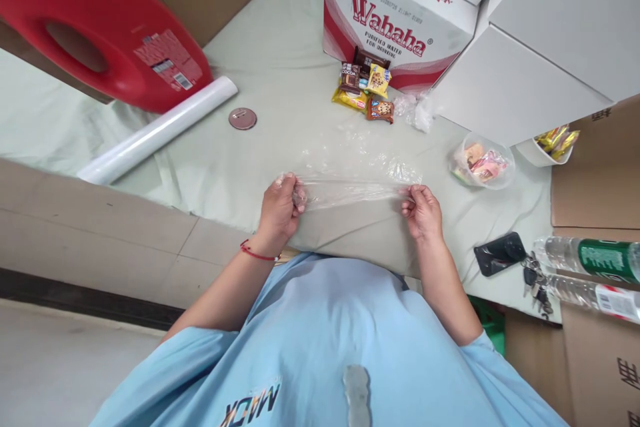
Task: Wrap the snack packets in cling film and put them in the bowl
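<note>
A sheet of clear plastic film (350,190) is stretched between my two hands, low over the cloth near the edge closest to me. My left hand (281,205) pinches one end of it, fingers closed. At the other end, my right hand (423,212) grips the film between thumb and fingers. Part of the film spreads out crumpled beyond the hands. A white roll of wrap (160,132) lies slantwise to the left, with a round brownish disc (243,118) beside it. Several wrapped snacks (365,83) are heaped farther back, next to a crumpled bit of plastic (423,113).
A big red jug (115,27) stands at the left, and a Wahaha water carton (395,27) at the back. To the right are a tub of snacks (483,160), a white bowl (545,150), a black phone (500,253), keys (537,283) and two plastic bottles (555,253).
</note>
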`<state>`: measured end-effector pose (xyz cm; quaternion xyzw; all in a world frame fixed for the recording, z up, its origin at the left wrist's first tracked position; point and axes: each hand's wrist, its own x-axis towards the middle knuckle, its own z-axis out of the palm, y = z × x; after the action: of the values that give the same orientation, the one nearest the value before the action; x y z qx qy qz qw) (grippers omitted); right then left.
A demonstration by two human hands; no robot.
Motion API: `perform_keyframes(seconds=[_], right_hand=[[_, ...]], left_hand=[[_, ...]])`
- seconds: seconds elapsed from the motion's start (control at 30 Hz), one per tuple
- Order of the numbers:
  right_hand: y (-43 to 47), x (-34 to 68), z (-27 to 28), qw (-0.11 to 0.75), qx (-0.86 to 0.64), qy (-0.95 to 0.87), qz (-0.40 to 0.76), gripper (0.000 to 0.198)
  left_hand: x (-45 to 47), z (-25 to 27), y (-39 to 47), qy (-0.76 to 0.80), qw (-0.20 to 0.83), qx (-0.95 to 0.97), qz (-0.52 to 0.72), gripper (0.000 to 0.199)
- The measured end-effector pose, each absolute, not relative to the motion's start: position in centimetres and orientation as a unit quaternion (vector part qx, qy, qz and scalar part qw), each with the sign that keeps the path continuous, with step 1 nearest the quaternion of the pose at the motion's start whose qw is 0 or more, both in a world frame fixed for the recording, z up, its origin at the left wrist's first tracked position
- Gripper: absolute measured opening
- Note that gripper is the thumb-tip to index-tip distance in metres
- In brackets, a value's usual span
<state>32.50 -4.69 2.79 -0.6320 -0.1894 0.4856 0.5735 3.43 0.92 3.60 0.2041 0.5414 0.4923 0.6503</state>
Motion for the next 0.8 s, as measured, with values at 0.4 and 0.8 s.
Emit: perform_keyframes(seconds=[0.4,0.8], right_hand=[[-4.0,32.1,3.6,0.615,-0.529,-0.286,0.51,0.039],[-4.1,32.9,1.6,0.496,-0.693,-0.306,0.425,0.037]], left_hand=[[1.5,4.8,0.0,0.547,0.716,0.135,0.412,0.03],[0.1,4.6,0.7,0.622,0.637,0.252,0.379,0.019]])
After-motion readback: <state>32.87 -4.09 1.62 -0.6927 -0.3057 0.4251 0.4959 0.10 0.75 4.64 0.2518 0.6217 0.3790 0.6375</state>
